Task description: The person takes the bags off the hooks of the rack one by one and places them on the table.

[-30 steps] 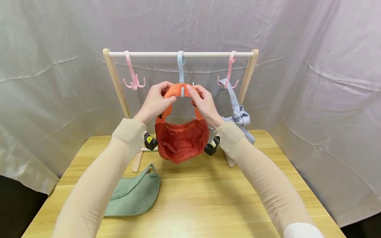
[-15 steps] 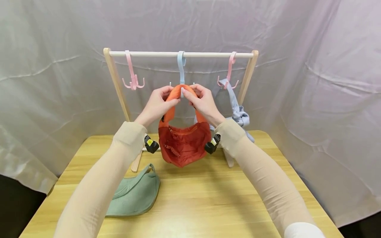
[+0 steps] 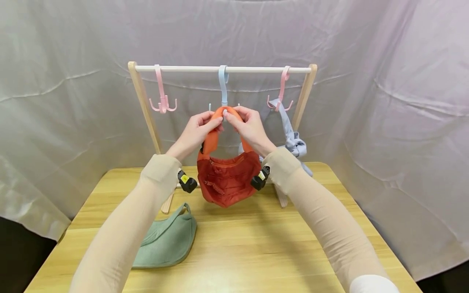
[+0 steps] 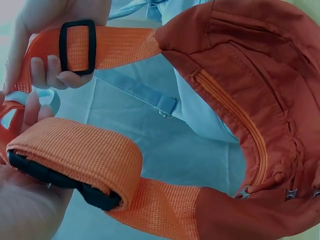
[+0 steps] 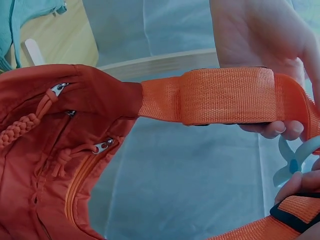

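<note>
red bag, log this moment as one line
left hand: grips orange strap; right hand: grips same strap; red bag: hangs below hands; blue hook: at strap top; green bag: on table

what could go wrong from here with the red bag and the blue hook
The left hand and right hand pinch the orange webbing strap of the red fabric bag at the light-blue plastic hook; if it isn't fully seated, it might slip off on release.
The hook hangs over the white horizontal rail, so a tug could slide or twist it.
The pale-blue fabric bag hangs close behind, so it might get nudged or snagged.
</note>
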`<state>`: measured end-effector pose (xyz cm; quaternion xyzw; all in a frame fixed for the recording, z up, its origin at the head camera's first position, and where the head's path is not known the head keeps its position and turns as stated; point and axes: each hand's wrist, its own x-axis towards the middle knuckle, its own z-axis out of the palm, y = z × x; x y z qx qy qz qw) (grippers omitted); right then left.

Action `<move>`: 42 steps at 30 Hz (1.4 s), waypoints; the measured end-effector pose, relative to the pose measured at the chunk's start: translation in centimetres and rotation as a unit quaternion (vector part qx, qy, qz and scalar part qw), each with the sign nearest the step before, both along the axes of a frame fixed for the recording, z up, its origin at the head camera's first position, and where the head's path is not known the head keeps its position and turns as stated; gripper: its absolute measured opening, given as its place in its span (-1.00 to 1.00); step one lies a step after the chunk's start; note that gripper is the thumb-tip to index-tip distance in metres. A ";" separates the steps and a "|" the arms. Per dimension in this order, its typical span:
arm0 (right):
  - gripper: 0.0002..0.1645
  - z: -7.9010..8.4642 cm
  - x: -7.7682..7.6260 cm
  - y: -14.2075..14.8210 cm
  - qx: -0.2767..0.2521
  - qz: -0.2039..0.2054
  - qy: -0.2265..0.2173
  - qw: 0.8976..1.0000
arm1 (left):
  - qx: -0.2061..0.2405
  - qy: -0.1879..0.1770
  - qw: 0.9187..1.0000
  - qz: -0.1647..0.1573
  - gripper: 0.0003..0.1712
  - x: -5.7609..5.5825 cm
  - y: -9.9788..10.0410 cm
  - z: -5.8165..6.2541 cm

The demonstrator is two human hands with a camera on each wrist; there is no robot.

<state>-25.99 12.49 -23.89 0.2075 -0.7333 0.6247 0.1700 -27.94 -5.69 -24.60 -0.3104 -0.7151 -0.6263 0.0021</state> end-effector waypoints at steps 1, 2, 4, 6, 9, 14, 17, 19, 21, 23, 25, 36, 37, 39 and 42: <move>-0.74 -0.1 0.0 0.0 0.003 -0.002 0.002 1.000 | 0.000 0.001 1.000 0.003 -0.74 -0.1 0.0 -0.1; -0.74 -0.1 -0.1 -0.1 0.004 -0.002 0.004 1.000 | 0.000 0.001 1.000 0.006 -0.75 -0.1 0.0 -0.1; -0.73 -0.2 -0.1 -0.1 0.007 -0.005 0.007 1.000 | -0.007 0.005 1.000 0.013 -0.76 -0.1 0.1 -0.2; -0.73 -0.4 -0.1 -0.1 0.009 -0.009 0.009 1.000 | -0.017 0.013 1.000 0.022 -0.75 -0.1 0.1 -0.2; -0.73 -0.6 -0.2 -0.1 0.004 -0.013 0.004 1.000 | -0.032 0.023 0.999 0.037 -0.72 0.0 0.2 -0.3; -0.73 -0.6 -0.2 -0.2 -0.002 -0.018 -0.007 1.000 | -0.034 0.018 0.998 0.044 -0.71 -0.1 0.1 -0.6; -0.73 -0.5 -0.3 -0.2 0.001 -0.020 -0.002 1.000 | -0.024 0.004 0.999 0.033 -0.75 -0.2 0.0 -0.6; -0.74 -0.4 -0.4 -0.2 0.004 -0.019 0.004 1.000 | -0.015 -0.005 1.000 0.020 -0.77 -0.3 -0.2 -0.7; -0.75 -0.3 -0.5 -0.1 0.007 -0.019 0.011 1.000 | -0.012 -0.008 1.000 0.009 -0.77 -0.4 -0.3 -0.8; -0.75 -0.3 -0.6 -0.1 0.010 -0.020 0.015 1.000 | -0.010 -0.009 1.000 -0.001 -0.77 -0.5 -0.5 -0.8; -0.75 -0.4 -0.6 -0.1 0.013 -0.024 0.019 0.999 | -0.012 -0.011 1.000 -0.006 -0.78 -0.5 -0.6 -0.9; -0.75 -0.6 -0.4 -0.3 0.014 -0.023 0.043 0.999 | -0.017 -0.001 1.000 -0.014 -0.78 -0.5 -1.2 -1.6; -0.75 -0.6 -0.4 -0.3 0.012 -0.021 0.046 0.999 | -0.018 0.006 1.000 -0.015 -0.77 -0.6 -1.2 -1.7; -0.75 -0.7 -0.4 -0.3 0.007 -0.016 0.045 0.999 | -0.020 0.013 1.000 -0.019 -0.75 -0.6 -1.4 -1.9; -0.75 -0.8 -0.3 -0.3 0.003 -0.020 0.041 0.999 | -0.017 0.013 0.999 -0.028 -0.74 -0.6 -1.6 -2.2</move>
